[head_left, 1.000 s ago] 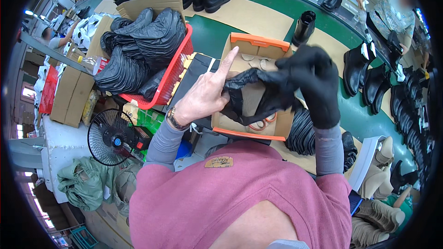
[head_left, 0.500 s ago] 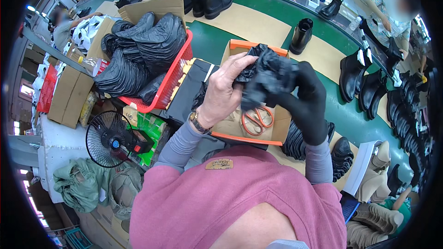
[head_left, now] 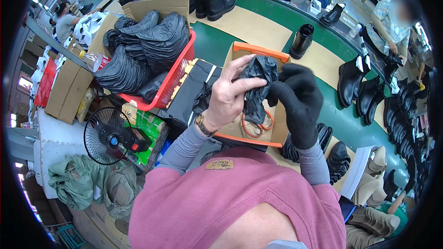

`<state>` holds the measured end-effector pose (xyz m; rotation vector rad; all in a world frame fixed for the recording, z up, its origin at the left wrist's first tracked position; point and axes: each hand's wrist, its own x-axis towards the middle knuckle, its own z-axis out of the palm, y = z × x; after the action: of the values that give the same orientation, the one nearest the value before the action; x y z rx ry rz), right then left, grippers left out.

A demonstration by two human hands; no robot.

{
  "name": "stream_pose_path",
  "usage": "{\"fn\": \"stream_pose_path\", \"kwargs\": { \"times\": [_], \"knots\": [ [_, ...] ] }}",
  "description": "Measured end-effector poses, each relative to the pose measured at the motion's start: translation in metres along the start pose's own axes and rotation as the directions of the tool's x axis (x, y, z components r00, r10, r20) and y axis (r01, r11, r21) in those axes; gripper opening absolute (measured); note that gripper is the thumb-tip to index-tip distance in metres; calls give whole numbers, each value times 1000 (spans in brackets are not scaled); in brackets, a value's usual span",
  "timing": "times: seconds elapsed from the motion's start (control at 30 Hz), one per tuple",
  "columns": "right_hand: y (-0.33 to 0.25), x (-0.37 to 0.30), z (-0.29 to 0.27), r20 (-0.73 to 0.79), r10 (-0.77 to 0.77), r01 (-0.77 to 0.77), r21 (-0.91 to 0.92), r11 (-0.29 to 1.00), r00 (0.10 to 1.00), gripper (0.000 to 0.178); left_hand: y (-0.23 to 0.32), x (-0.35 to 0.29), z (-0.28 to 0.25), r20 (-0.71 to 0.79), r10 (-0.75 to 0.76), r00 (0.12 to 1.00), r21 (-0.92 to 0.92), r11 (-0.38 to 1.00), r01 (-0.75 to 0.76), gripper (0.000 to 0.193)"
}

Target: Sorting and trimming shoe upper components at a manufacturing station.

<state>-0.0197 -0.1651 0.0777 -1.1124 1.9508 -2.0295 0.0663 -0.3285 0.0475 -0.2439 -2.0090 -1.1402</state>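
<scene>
My bare left hand [head_left: 227, 96], with a watch at its wrist, pinches a wrinkled black leather-like piece [head_left: 259, 74] between thumb and fingers. My right hand [head_left: 297, 103] wears a black glove; its fingers are curled against the piece's right edge, where the fingertips are partly hidden. Both hands are above an open shallow box [head_left: 260, 47] with an orange rim. Orange-handled scissors [head_left: 261, 127] lie in that box, just under the piece. Left of my left hand, another crumpled black piece [head_left: 201, 99] lies on a black surface.
A red basket [head_left: 177, 80] piled with black wrinkled pieces [head_left: 138, 55] stands at the left, near a small black fan [head_left: 107, 136]. Black boots [head_left: 302, 41] stand along the green bench [head_left: 263, 27]. Stacked black parts [head_left: 339, 161] lie at the right. Other people work farther off.
The black piece has been turned and now hangs more upright, with its left-hand grip clearer. My gloved hand has shifted slightly, its fingers curling at the piece's right edge.
</scene>
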Motion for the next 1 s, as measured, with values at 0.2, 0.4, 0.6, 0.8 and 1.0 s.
{"fn": "stream_pose_path", "kwargs": {
  "times": [0.2,0.4,0.6,0.8,1.0],
  "knots": [
    [-7,16,-7,275,139,-176,116,977,951,41,-3,-14,1,41,126,991,-4,992,-125,40],
    [-16,21,-3,268,90,-41,-184,982,959,32,4,-18,14,-17,80,997,-490,868,-78,78],
    [-24,17,-6,431,137,-329,409,851,892,48,13,-19,-10,50,-408,912,-263,875,406,60],
    [0,14,-4,489,-56,37,50,998,871,49,11,-23,-4,-117,-448,886,-368,848,381,33],
    [-4,2,9,403,-178,251,-134,959,897,40,21,-27,0,-182,-481,857,-320,854,411,29]
  ]
}}
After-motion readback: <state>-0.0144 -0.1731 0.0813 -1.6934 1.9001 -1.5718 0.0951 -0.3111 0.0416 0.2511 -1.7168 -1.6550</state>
